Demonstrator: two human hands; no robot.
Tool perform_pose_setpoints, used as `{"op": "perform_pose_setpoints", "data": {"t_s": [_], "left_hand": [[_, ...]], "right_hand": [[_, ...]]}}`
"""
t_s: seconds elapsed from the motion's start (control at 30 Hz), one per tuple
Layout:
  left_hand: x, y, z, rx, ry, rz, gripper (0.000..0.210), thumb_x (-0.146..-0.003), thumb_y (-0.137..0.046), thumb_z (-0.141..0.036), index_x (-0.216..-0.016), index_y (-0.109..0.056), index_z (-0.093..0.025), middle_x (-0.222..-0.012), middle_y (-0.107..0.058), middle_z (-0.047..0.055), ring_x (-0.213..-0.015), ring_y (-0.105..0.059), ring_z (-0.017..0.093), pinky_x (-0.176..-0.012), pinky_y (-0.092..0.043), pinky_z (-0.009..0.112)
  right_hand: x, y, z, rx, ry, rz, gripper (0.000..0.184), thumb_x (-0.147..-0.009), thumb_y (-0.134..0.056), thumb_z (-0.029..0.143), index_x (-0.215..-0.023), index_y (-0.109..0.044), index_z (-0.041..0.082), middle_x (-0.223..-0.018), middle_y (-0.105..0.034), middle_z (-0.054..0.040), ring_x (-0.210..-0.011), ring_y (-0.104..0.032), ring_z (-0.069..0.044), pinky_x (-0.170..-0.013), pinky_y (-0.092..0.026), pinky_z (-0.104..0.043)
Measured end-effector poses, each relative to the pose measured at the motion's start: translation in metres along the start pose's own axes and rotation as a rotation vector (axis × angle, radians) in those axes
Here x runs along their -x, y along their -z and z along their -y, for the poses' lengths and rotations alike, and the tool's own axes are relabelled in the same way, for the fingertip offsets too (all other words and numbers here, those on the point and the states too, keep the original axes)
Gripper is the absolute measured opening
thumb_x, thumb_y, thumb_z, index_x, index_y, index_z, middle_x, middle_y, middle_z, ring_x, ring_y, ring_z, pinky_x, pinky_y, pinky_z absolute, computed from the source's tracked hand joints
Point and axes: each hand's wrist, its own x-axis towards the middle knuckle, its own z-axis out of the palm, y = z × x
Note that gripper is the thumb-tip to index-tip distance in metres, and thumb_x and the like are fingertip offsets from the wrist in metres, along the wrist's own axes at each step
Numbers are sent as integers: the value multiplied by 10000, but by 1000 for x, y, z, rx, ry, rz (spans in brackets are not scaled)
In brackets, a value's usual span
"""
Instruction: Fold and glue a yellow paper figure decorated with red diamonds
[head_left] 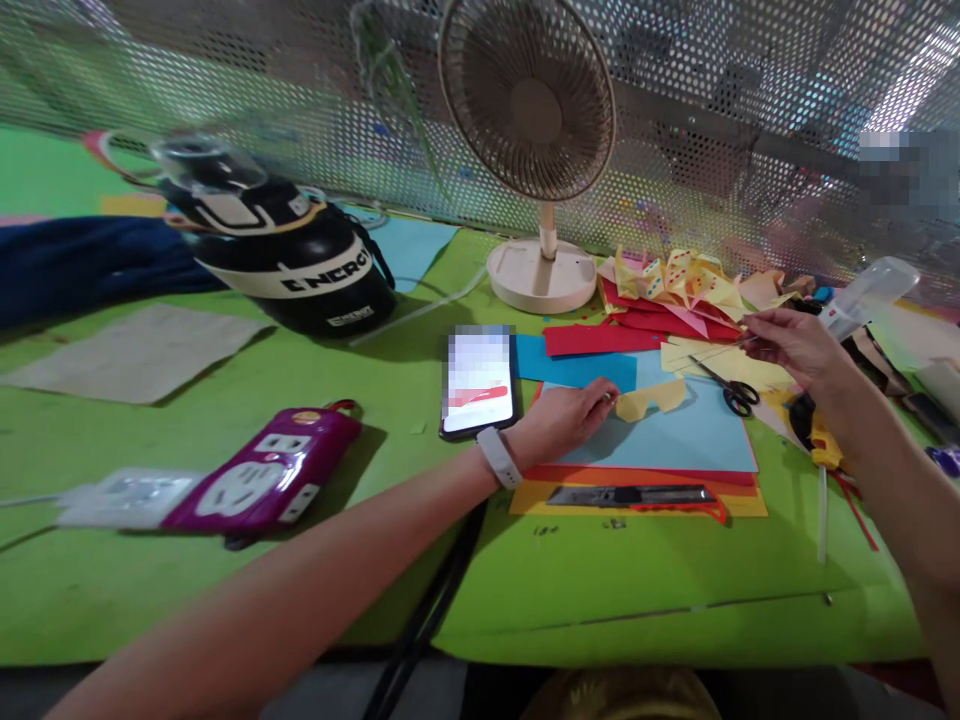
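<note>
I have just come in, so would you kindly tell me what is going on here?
Someone's left hand holds a yellow paper cutout by one end over a light blue sheet, while their right hand holds a thin strand, too fine to identify. Scissors lie near the right hand, a cutter rests on an orange-yellow sheet, and a lit phone lies near the left hand.

The left hand (566,425) holds a yellow paper cutout (654,399) over a light-blue sheet (675,445), the right hand (791,345) pinches something thin farther right, and a cutter (634,496) lies nearer.
</note>
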Motion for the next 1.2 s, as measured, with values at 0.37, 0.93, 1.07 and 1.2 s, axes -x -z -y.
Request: {"op": "perform_pose_setpoints", "data": {"t_s": [0.37, 0.93, 1.07, 1.2], "left_hand": [[0, 2, -2, 15, 6, 19, 298, -1013, -321, -306, -1071, -579, -170, -798, -728, 67, -671, -673, 219, -587, -392, 297], [1, 1, -1, 57, -22, 3, 288, -1014, -330, -300, -1055, -581, -165, -790, -718, 57, -647, -657, 197, -565, -361, 278], [2, -1, 1, 73, -35, -7, 299, -1018, -329, -312, -1054, -586, -164, -780, -719, 61, -624, -642, 188, -555, -348, 273], [2, -3, 4, 85, -43, -14, 306, -1021, -329, -329, -1052, -585, -165, -804, -721, 64, -616, -635, 180, -551, -346, 274]], "right_hand": [[-31, -52, 10, 11, 248, 67, 189, -678, -813, 272, -811, -711, 185, -755, -734, -11, -612, -678, -118, -645, -606, -264], [-45, -83, -12, 363, 450, -62, 467, -770, -651, 609, -682, -697, 152, -631, -715, -64, -592, -685, -190, -496, -502, -243], [-49, -91, -26, 353, 469, -39, 516, -757, -632, 662, -772, -730, 155, -683, -730, -62, -615, -703, -203, -516, -518, -259], [-55, -92, -34, 329, 447, 10, 530, -768, -610, 679, -818, -726, 164, -718, -736, -68, -606, -715, -210, -514, -529, -268]]}}
